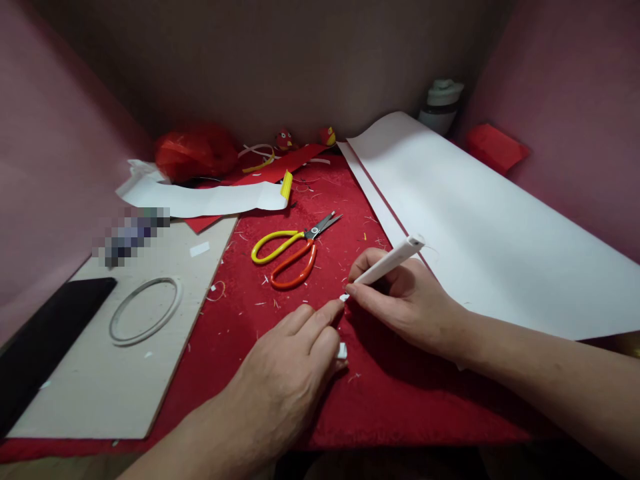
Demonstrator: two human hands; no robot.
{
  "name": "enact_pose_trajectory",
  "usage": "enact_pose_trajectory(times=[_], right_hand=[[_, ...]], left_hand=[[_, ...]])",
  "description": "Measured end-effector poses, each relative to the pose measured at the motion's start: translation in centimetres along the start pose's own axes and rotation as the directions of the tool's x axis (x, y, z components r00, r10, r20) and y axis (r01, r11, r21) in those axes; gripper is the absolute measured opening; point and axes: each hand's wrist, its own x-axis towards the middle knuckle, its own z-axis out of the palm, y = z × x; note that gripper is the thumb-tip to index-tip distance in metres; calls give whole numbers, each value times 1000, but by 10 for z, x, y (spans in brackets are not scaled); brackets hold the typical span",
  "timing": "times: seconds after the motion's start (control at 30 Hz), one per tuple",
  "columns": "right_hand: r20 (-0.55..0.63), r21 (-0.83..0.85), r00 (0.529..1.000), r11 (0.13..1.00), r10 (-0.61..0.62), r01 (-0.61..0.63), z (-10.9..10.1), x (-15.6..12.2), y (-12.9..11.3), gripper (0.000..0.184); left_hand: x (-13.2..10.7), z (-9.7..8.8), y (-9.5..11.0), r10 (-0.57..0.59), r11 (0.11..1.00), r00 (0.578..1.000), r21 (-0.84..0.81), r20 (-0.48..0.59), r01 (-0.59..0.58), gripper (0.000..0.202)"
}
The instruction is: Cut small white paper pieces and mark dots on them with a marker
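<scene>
My right hand [400, 297] grips a white pen-shaped tool [387, 265], its tip down on the red felt mat [320, 267] at a small white scrap [344, 297]. My left hand [295, 360] lies on the mat beside it, fingers curled, with the fingertips pressing at that scrap. Another small white piece [342, 351] shows under its lower fingers. Scissors [293, 250] with one yellow and one orange handle lie shut just beyond both hands.
A large white sheet [480, 227] covers the right side. At left lies a cardboard board [130, 347] with a thin ring [145, 310] on it and a black slab [45, 340]. Curled white paper [200, 197], a red bag [195, 150] and a bottle [440, 107] stand at the back.
</scene>
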Motion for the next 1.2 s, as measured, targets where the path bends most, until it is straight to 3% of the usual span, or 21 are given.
enact_pose_trajectory(times=[0.43,1.2], right_hand=[[63,-30,998,1000,-6,8,0,0,-1,13],[107,-134,994,990,-25,39,0,2,-3,16]], left_hand=[[2,1,1,-49,999,999,-20,-13,48,16],[3,1,0,-37,997,999,-74,-37,34,15]])
